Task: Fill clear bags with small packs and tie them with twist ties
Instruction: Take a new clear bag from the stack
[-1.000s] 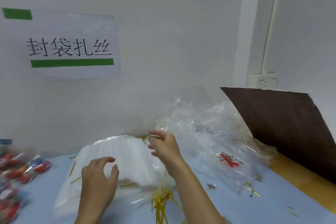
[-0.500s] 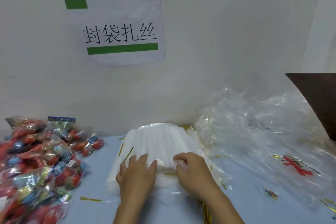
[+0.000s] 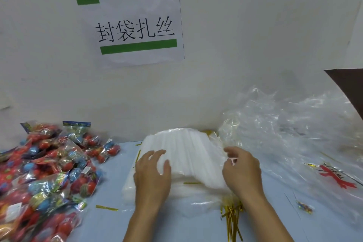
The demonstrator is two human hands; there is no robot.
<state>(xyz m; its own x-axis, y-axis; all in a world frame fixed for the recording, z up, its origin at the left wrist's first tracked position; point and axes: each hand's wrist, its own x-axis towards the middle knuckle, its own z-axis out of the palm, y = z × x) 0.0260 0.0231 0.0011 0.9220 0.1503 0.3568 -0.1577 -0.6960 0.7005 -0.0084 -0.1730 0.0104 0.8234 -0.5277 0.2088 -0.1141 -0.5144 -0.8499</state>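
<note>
Between hands: bag stack [image 3: 184, 153], white, ribbed, bulging upward.

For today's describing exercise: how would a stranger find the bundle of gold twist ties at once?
Start at the white stack of clear bags below the wall sign. Follow its near right corner toward the right wrist; the bundle of gold twist ties fans out there. Unlike the single ties scattered about, these are many shiny strands bunched together.
</note>
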